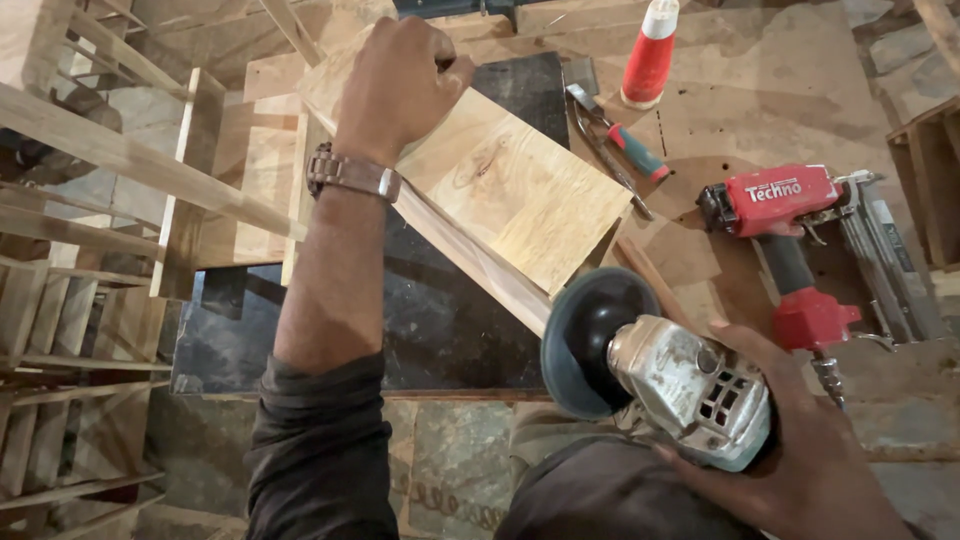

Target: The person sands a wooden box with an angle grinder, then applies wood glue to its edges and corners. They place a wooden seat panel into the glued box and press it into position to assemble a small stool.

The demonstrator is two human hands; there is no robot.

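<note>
Wooden board [500,190] under left grip [400,85]

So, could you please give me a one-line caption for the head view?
Left hand steadies a wooden board while the right hand holds an angle grinder at its edge.

a worn wooden workbench [760,90], brown and scuffed, carried everything. a dark slab [440,330] lay on its near left part, and a pale wooden board [500,180] rested tilted across that slab. a red and white bottle [650,50] stood upright near the far edge. just beside the board lay a screwdriver with a red and green handle [635,150], next to what looked like pliers [605,155], though they were hard to make out. a red nail gun [800,230] lay on the right side, well apart from the bottle.
</note>
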